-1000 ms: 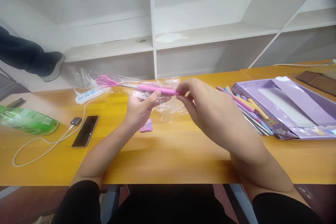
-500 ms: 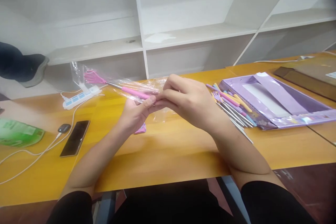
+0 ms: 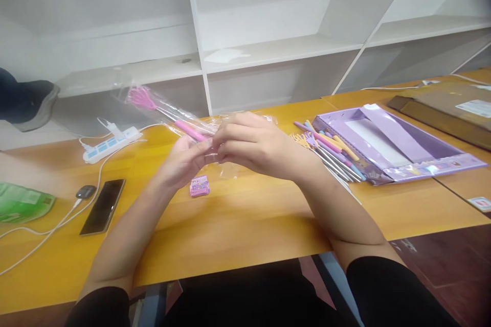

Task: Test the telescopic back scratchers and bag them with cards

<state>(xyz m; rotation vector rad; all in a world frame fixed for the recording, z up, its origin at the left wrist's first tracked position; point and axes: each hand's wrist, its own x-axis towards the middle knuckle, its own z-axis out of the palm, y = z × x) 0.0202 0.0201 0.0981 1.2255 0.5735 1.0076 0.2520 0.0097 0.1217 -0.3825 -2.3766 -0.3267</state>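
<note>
Evidently, in the head view, the pink back scratcher point(image 3: 187, 130) is held above the table point(image 3: 238, 225), slanting up and away to the left of the grip, its claw end farthest from the fingers. A clear plastic sleeve point(image 3: 179, 113) surrounds the claw, the metal shaft and the part of the handle that shows. The left hand point(image 3: 182, 161) pinches the handle through the film, thumb on top. The right hand point(image 3: 253, 143) curls over the lower end, meeting the left; its fingertips are hidden, so I cannot tell whether they are pressed together or on what.

As for progress, I judge the scratcher to be mostly, perhaps wholly, in its sleeve; whether the end under the fingers is closed cannot be seen. Just below the grip lies a small stack of pink-purple cards point(image 3: 199, 186); more loose clear film point(image 3: 228, 170) lies under and behind the right hand. To the right of the grip, a bundle of back scratchers point(image 3: 333, 156) with coloured handles lies with no sleeves that I can make out, so those look unbagged, against a shallow purple box point(image 3: 433, 169). Left of the grip are a power strip point(image 3: 112, 145) and, nearer the body, a phone point(image 3: 103, 208).
</note>
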